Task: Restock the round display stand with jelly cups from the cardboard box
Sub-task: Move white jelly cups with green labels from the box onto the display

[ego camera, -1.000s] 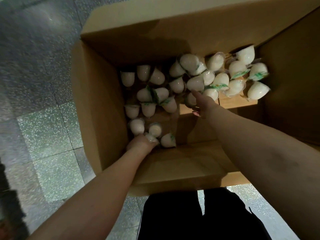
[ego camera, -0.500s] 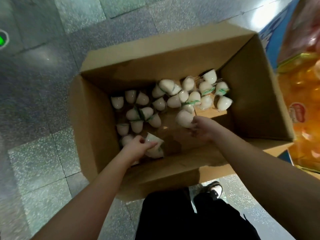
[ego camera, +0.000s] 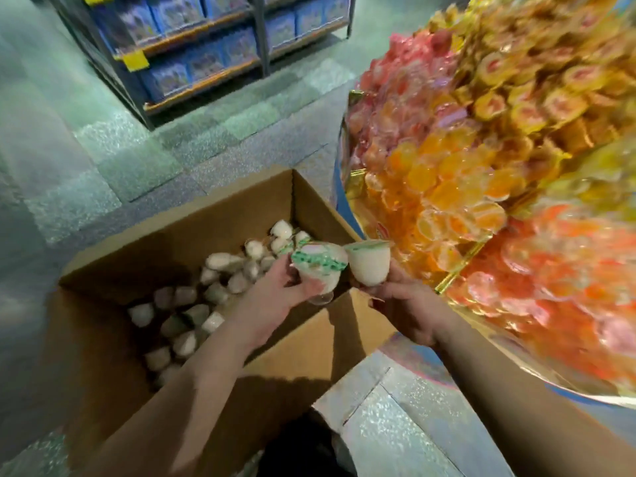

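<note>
We're holding cups up over box [ego camera: 192, 232] near right corner, just beside stand [ego camera: 481, 187]. Left hand [ego camera: 275, 297] gripping green-lidded cup [ego camera: 318, 266], tilted; right hand [ego camera: 406, 304] gripping white cup [ego camera: 368, 265], upright, nearly touching stand's orange cups. Loose cups [ego camera: 192, 304] lying on box bottom, walls standing high around them. Speckled tile floor [ego camera: 144, 160] lying open beyond box, blue shelves [ego camera: 206, 53] sitting well back. Everything's blurry.

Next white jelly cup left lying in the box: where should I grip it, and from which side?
Judging from the view: grip a loose cup around its tapered body, just below the wider lid rim, coming straight down through the open top of the box. The cups lie tipped on their sides, and the tall walls block any sideways approach. Both hands already hold cups, so one must be freed first.
</note>
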{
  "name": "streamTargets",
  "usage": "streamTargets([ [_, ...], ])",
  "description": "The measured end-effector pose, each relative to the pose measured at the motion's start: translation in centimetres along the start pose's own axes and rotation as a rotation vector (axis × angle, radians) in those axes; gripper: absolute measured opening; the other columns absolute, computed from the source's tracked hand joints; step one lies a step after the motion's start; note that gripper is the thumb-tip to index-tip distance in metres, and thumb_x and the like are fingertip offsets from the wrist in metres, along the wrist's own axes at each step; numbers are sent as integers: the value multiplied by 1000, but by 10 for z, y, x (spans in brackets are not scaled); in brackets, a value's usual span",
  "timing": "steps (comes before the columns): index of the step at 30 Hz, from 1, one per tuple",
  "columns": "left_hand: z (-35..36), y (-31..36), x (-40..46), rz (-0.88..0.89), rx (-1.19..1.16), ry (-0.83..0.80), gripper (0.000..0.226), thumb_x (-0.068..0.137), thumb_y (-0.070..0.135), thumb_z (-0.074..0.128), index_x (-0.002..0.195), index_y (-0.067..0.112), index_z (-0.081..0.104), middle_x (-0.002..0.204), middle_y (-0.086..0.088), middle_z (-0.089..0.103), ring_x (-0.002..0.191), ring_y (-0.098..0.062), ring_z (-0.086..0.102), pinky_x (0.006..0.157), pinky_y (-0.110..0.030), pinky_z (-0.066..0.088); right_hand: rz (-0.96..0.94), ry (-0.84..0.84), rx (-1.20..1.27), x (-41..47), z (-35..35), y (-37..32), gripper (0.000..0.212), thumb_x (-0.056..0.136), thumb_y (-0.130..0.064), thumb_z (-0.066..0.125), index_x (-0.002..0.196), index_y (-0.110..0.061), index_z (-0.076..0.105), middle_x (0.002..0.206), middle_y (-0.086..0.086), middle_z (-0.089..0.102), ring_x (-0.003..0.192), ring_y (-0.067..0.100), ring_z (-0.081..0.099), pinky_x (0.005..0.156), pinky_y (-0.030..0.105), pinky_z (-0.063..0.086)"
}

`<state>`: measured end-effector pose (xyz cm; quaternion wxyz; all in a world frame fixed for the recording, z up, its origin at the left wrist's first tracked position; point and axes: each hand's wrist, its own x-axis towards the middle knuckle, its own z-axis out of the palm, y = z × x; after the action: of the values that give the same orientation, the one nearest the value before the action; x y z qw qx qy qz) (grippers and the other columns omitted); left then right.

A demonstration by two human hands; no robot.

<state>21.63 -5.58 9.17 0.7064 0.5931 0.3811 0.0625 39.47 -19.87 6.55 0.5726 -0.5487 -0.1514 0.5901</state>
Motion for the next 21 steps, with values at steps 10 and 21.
streamTargets([
  [10,260,32,-64,244,180,-413,56,70,23,82,120,29,57,114,4,71,92,-11,67,76,-23,53,-305,436,-125,-243,-154,8,61,76,-1,75,129,-14,48,119,-3,68,116,11,62,92,19,48],
  [21,520,47,-124,151,123,-844,60,81,-18,61,127,18,54,110,-18,65,69,-19,64,57,-23,52,-387,793,55,-465,-288,26,75,86,-67,48,145,-23,33,139,-10,47,122,7,49,109,30,36],
])
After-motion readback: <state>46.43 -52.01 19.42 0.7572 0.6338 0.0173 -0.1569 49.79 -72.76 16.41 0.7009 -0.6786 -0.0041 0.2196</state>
